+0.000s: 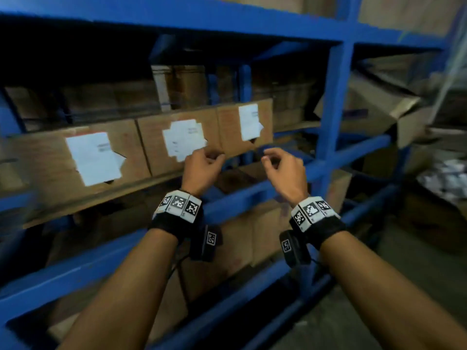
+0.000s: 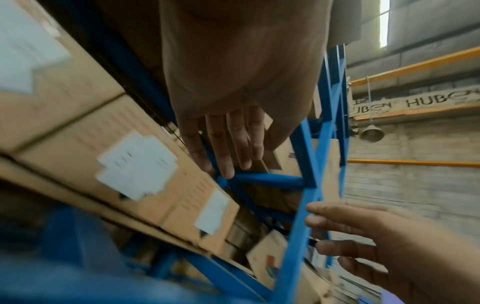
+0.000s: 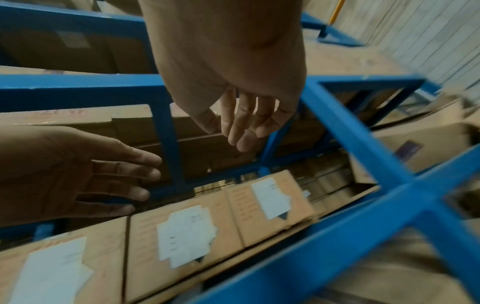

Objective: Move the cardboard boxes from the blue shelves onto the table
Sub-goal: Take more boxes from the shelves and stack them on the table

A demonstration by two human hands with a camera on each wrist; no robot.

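Cardboard boxes (image 1: 177,142) all on the blue shelves (image 1: 331,102) tbh; left hand (image 1: 202,168) & right hand (image 1: 283,170) loose-fingered, empty; no table in view.

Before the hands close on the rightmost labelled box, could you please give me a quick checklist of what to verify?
1. Left hand holding nothing: ok.
2. Right hand holding nothing: ok.
3. Hands flank the rightmost labelled box: ok.
4. Fingers touching that box: cannot tell.
5. Nothing stacked on the box: ok.
6. Blue upright stands clear to the box's right: ok.
7. Table free to receive it: cannot tell, out of view.
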